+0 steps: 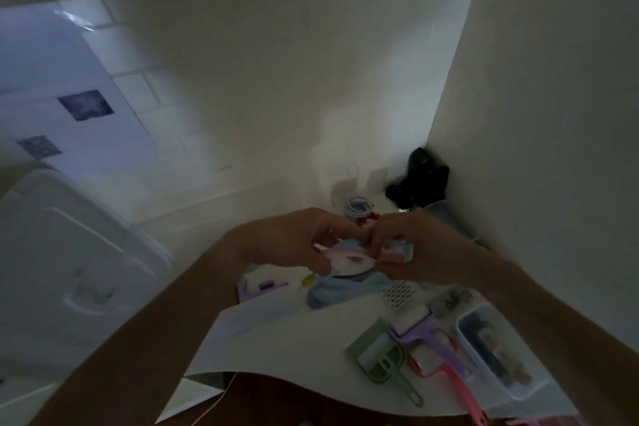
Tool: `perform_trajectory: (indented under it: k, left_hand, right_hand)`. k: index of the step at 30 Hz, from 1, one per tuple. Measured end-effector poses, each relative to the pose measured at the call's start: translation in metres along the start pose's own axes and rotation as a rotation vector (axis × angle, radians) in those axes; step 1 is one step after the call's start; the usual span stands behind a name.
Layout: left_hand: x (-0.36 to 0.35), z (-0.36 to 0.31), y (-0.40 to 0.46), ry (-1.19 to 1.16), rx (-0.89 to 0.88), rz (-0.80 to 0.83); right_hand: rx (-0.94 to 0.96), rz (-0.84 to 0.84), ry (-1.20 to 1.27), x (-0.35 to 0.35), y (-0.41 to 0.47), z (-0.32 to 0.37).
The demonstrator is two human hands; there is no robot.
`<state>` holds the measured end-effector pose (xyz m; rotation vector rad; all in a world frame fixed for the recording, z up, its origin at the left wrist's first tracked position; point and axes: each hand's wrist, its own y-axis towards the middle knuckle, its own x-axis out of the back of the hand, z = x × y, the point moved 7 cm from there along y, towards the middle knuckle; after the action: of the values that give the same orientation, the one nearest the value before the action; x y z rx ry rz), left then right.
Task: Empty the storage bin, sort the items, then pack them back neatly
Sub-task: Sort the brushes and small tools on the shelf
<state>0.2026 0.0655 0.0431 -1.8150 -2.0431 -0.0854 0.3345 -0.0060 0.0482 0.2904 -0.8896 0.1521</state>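
Both hands meet above a white sheet (pixel 276 339) laid on the floor near a wall corner. My left hand (pixel 294 239) pinches a thin pink stick-like item (pixel 345 254) over a small white and blue bundle. My right hand (pixel 425 245) grips a small clear packet with pink and blue contents (pixel 397 251). Under the hands lies a light blue cloth piece (pixel 349 285). On the sheet to the right sit a green comb-like scoop (pixel 380 354), a purple lint roller (pixel 425 339), a pink-handled roller (pixel 460 387) and a clear plastic bin (pixel 498 356) holding small dark items.
A white lidded container (pixel 69 270) stands at the left. A black object (pixel 420 180) sits in the wall corner, with a coil of white cord (pixel 358 207) in front of it. A purple item (pixel 259 289) and a white honeycomb-patterned piece (pixel 399 294) lie on the sheet.
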Motion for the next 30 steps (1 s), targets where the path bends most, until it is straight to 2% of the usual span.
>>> perform_trajectory:
  k: [6,11,16,21,25,30]
  left_hand:
    - [0.014,-0.007,-0.007,0.036,-0.017,0.026]
    - [0.027,-0.009,-0.004,0.078,-0.038,-0.027]
    - [0.036,-0.013,-0.007,0.038,-0.049,-0.091]
    - [0.048,-0.011,-0.015,-0.055,-0.059,-0.171]
    - [0.050,-0.021,-0.014,0.201,-0.060,-0.208]
    - [0.044,-0.022,-0.007,0.468,-0.044,-0.220]
  right_hand:
    - [-0.040,0.009,0.035,0.011,0.003,-0.011]
    - [-0.021,0.089,-0.208,0.000,0.009,-0.009]
    - [0.002,0.033,-0.178,0.002,0.013,0.001]
    - [0.025,-0.104,-0.055,0.010,0.013,0.008]
    - [0.070,-0.139,-0.118,0.007,0.020,0.003]
    - [0.030,0.004,-0.336,0.002,0.035,0.005]
